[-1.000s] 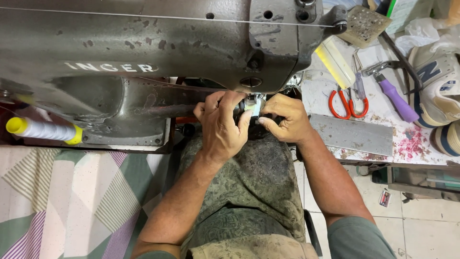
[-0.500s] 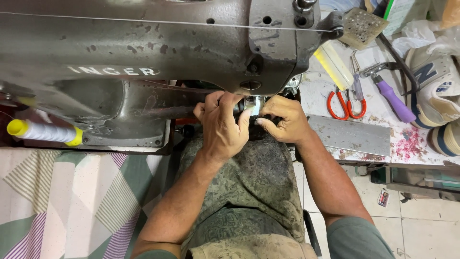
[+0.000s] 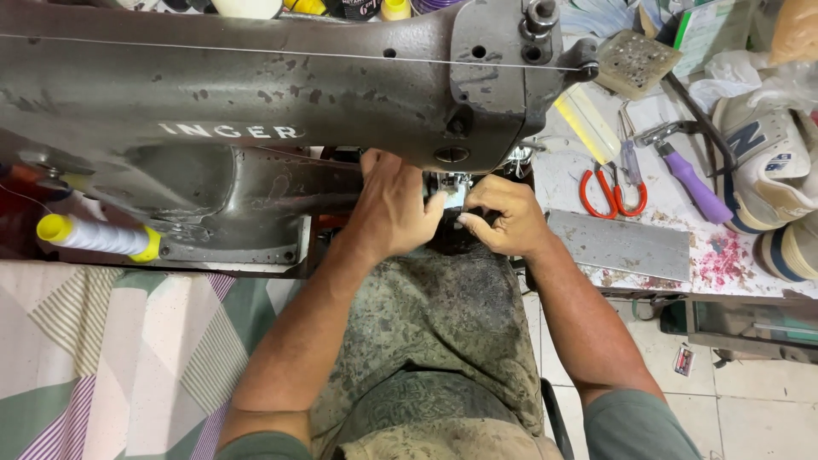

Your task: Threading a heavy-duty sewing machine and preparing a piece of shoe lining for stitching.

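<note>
Both hands, left hand point(image 3: 394, 213) and right hand point(image 3: 501, 217), pinch dark workpiece point(image 3: 452, 238) under sewing machine point(image 3: 256, 111) needle; fingertips that close risk a puncture.

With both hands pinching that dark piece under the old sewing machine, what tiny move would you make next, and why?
Probably nudge the dark piece slightly further under the needle area. The left hand and right hand both press it just below the sewing machine head, fingertips close together, as if lining it up.
</note>
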